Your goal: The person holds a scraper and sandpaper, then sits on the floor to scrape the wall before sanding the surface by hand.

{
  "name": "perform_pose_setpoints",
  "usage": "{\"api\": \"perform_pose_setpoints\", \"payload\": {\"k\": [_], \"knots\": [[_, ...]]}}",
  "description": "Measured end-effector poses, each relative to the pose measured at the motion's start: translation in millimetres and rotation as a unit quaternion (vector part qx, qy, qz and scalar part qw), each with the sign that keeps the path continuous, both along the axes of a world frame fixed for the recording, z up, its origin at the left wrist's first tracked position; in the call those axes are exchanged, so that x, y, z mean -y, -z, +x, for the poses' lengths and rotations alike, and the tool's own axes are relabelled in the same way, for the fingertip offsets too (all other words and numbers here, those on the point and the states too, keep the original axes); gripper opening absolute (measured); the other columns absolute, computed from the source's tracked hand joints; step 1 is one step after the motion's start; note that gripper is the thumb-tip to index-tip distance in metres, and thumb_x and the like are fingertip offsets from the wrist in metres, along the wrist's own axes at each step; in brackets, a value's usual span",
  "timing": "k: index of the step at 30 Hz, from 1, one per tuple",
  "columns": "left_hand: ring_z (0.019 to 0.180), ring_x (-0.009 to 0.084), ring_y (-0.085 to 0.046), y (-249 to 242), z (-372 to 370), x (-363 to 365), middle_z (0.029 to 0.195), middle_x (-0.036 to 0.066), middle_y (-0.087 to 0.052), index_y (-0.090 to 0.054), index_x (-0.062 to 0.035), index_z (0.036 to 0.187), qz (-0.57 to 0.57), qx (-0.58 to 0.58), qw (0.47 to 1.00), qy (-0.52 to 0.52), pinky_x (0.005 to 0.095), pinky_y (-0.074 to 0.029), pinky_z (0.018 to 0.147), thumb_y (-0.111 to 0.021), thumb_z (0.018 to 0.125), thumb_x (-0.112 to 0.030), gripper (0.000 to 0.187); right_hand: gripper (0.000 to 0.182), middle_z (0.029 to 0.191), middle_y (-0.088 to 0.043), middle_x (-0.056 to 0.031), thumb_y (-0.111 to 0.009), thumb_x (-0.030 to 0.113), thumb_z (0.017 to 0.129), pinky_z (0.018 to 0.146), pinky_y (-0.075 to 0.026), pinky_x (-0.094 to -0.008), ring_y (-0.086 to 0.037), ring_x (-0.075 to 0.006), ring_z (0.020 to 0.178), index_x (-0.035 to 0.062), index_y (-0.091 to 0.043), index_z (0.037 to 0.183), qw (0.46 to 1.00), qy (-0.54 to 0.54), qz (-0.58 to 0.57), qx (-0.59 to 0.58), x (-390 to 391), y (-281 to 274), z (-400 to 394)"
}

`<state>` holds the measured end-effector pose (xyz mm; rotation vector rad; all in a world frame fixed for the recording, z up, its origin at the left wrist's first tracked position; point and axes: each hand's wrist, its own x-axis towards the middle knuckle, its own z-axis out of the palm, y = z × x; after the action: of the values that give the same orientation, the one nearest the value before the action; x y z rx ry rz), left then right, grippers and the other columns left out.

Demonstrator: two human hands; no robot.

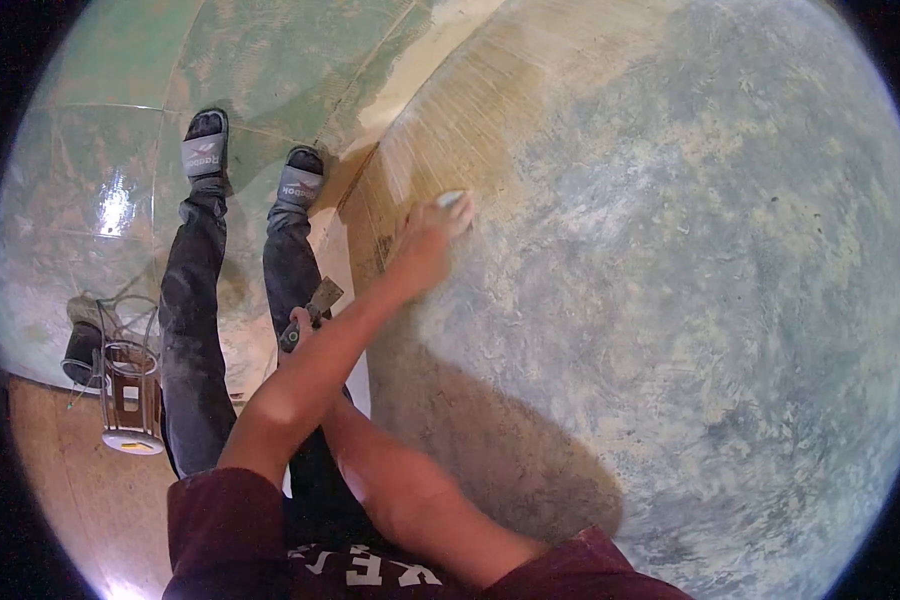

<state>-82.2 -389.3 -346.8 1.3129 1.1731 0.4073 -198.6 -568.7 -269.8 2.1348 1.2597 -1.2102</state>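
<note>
From the left, my left arm crosses over my right arm. My left hand [427,237], blurred by motion, is closed around a small pale object [452,199] against the large mottled grey surface [650,250], close to a brown streaked patch [470,110]. What that object is cannot be made out. Lower down, beside my leg, my right hand [303,325] grips a flat-bladed scraper [324,295], its blade pointing up and to the right. Part of the scraper's handle is hidden by the fingers.
My legs extend up the view, with sandals [204,150] on a dusty green tiled floor [90,160]. A metal-framed stool [132,440] and a dark container [82,350] are at the left. Wood-coloured flooring [70,450] lies at the lower left.
</note>
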Motion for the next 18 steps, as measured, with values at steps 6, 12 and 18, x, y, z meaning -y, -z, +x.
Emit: {"api": "perform_pose_setpoints", "payload": {"k": [6,12,18], "knots": [[0.127,0.0393,-0.044,-83,-34,30,0.151,0.011,-0.046,-0.045,-0.0200,0.151,-0.111,0.048,0.989,0.083,0.0485,-0.035,0.108,-0.059,0.069,0.008,0.087,0.051,0.105,-0.065,-0.0221,-0.079,0.030,0.072,0.096,-0.040,-0.0532,-0.060,-0.0417,0.105,0.0180,-0.058,0.116,0.999,0.016,-0.046,0.004,-39,-9,13],[0.134,0.0392,-0.040,10,-2,6,0.154,0.011,-0.043,-0.040,-0.0221,0.154,-0.010,0.059,0.998,-0.002,0.0497,-0.032,0.110,-0.063,0.069,0.006,0.093,0.046,0.096,-0.064,-0.0173,-0.077,0.022,0.071,0.086,-0.044,-0.0522,-0.060,-0.0380,0.096,0.0158,-0.059,0.113,0.998,0.054,-0.009,0.007,-13,-5,6],[0.134,0.0385,-0.040,-93,-41,25,0.159,0.004,-0.038,-0.040,-0.0215,0.154,-0.173,0.060,0.977,0.112,0.0492,-0.028,0.114,-0.059,0.071,0.006,0.090,0.054,0.091,-0.062,-0.0147,-0.078,0.017,0.070,0.085,-0.043,-0.0469,-0.057,-0.0349,0.093,0.0165,-0.056,0.119,0.999,-0.020,0.030,0.035,-16,-6,0]]}}
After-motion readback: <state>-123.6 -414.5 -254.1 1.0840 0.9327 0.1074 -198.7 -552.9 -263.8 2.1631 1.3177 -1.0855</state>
